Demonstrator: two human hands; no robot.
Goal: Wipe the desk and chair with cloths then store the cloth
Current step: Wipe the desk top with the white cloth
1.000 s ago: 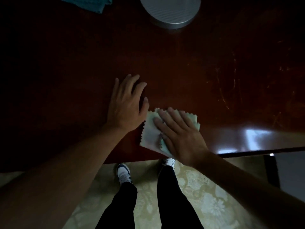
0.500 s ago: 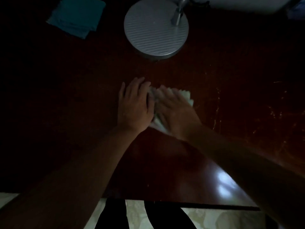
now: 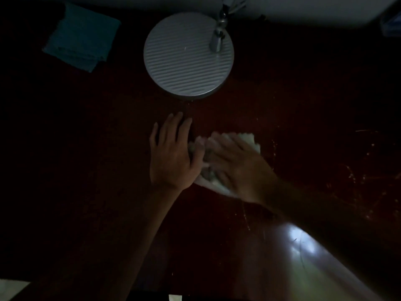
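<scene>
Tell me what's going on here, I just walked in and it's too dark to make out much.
A person is wiping a dark wooden desk. The right hand presses a pale cloth flat on the desktop; its blur suggests it is mid-stroke. The left hand lies flat beside it, touching the cloth's edge. Farther back stand a round lamp base and a folded teal cloth, untouched.
</scene>
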